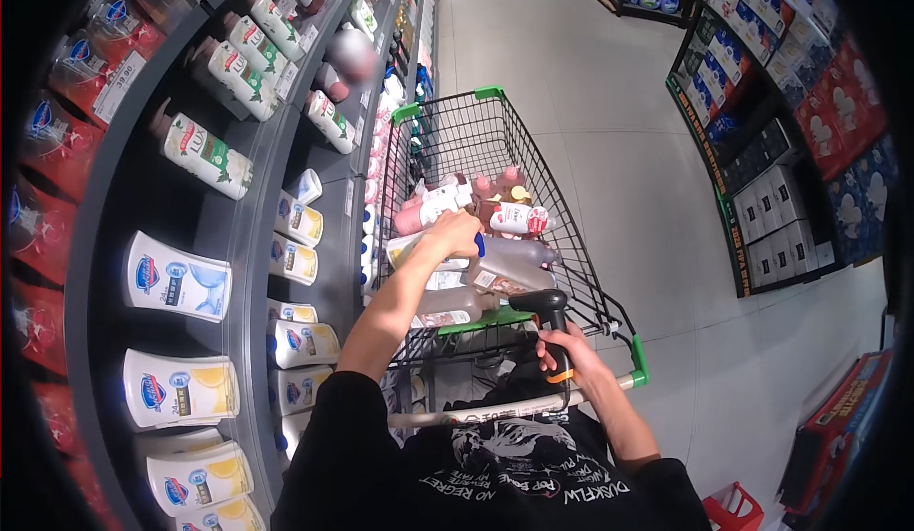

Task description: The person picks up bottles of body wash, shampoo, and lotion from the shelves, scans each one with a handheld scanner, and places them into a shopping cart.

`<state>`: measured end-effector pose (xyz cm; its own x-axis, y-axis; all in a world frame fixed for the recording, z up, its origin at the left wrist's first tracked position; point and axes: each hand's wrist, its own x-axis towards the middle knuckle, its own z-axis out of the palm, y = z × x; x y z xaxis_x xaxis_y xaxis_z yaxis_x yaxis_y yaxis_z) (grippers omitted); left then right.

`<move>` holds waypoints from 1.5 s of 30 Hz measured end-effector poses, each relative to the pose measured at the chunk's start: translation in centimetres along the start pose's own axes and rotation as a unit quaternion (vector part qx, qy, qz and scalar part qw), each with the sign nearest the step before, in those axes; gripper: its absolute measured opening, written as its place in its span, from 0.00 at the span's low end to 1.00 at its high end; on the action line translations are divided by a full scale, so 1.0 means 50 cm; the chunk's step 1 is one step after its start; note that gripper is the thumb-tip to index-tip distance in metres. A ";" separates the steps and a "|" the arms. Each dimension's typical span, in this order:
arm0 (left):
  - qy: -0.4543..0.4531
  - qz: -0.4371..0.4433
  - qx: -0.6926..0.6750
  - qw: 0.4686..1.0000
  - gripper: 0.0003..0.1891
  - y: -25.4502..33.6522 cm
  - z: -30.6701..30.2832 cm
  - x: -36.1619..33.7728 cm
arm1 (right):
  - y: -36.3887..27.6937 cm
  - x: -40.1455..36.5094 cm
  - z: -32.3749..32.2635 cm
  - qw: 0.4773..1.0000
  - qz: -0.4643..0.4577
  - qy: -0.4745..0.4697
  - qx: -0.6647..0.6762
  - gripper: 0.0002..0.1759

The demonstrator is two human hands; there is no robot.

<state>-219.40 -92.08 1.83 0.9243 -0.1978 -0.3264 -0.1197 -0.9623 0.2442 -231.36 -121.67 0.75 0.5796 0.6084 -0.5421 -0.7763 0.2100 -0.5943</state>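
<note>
My left hand (451, 237) is down in the shopping cart (533, 150), fingers wrapped round the blue-capped end of a white and yellow body wash bottle (404, 248). Part of that bottle is hidden under the hand. Over the cart's handle side, my right hand (568, 352) grips a black and orange barcode scanner (545, 310), its head pointing left. Several more bottles lie in the cart: a pink and white bottle (428, 211), a white one with red print (518, 218), and clear grey bottles (509, 277) nearer me.
Shelves (252, 274) on the left hold white Safeguard bottles (181, 388), Lux bottles (205, 155) and red bottles (43, 226). A display rack (738, 207) with boxes stands to the right across the tiled floor (619, 140). A red basket (733, 510) sits at lower right.
</note>
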 end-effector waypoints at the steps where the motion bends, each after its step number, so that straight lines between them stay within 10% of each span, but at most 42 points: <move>1: -0.059 -0.010 0.018 0.998 0.17 -0.023 0.030 0.026 | -0.001 -0.003 0.001 1.000 0.001 0.007 -0.003 0.11; 4: -0.115 -0.048 0.015 0.992 0.18 -0.046 0.097 0.072 | -0.003 -0.008 0.006 1.000 -0.008 0.016 0.003 0.15; 14: 0.388 -0.076 -0.225 0.890 0.25 -0.060 0.080 -0.162 | 0.002 -0.001 0.017 0.998 -0.002 0.038 -0.042 0.18; 18: 0.566 -0.222 -0.192 0.770 0.24 -0.086 0.084 -0.388 | 0.005 0.001 0.019 0.998 0.013 0.037 -0.038 0.15; 22: 0.669 -0.486 -0.230 0.513 0.24 -0.082 0.168 -0.586 | 0.009 0.008 0.011 0.996 0.013 0.046 -0.070 0.21; 25: 0.742 -0.419 -0.257 0.456 0.27 -0.102 0.208 -0.647 | 0.006 0.006 0.024 0.995 0.008 0.037 -0.088 0.19; 32: 0.620 -0.457 -0.363 0.524 0.27 -0.224 0.172 -0.608 | 0.004 0.003 0.020 0.994 0.016 0.046 -0.099 0.15; 35: 0.563 -0.708 -0.087 0.417 0.29 -0.243 0.158 -0.546 | 0.009 0.010 0.007 0.995 0.005 0.035 -0.095 0.15; 45: 0.757 -0.455 -0.108 0.457 0.13 -0.125 0.167 -0.503 | 0.005 0.004 0.019 0.994 0.000 0.046 -0.097 0.12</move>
<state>-244.92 -82.63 0.85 -0.2326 0.7788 0.5825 0.4501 -0.4447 0.7743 -231.66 -120.76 1.03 0.6058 0.5345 -0.5893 -0.7197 0.0525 -0.6923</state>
